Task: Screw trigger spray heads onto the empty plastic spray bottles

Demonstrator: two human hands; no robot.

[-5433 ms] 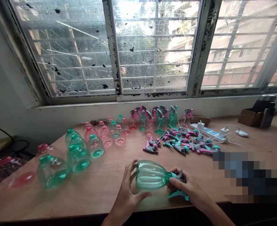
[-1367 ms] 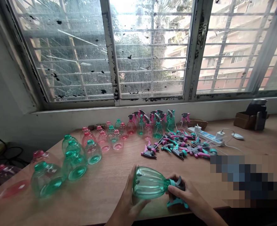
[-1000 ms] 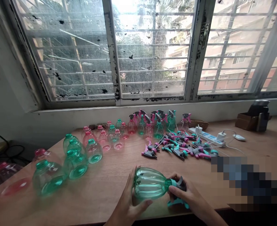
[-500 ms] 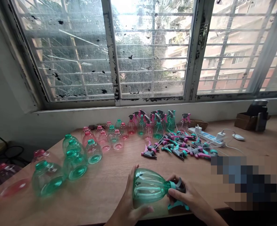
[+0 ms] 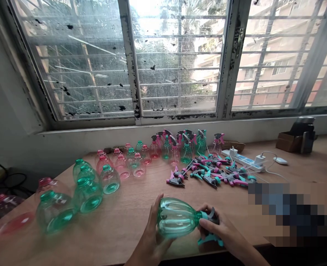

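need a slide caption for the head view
Left hand cradles a teal bottle while right hand grips its spray head at a wooden desk.

Teal plastic spray bottle (image 5: pixel 177 218), horizontal

Bright window (image 5: pixel 177 62) glare, curved wide-angle edges

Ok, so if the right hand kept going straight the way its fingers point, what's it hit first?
The right hand already touches the grey and teal trigger sprayer head, so that comes first. Past it, the green plastic bottle looks next, then the left hand, though depth is hard to judge.
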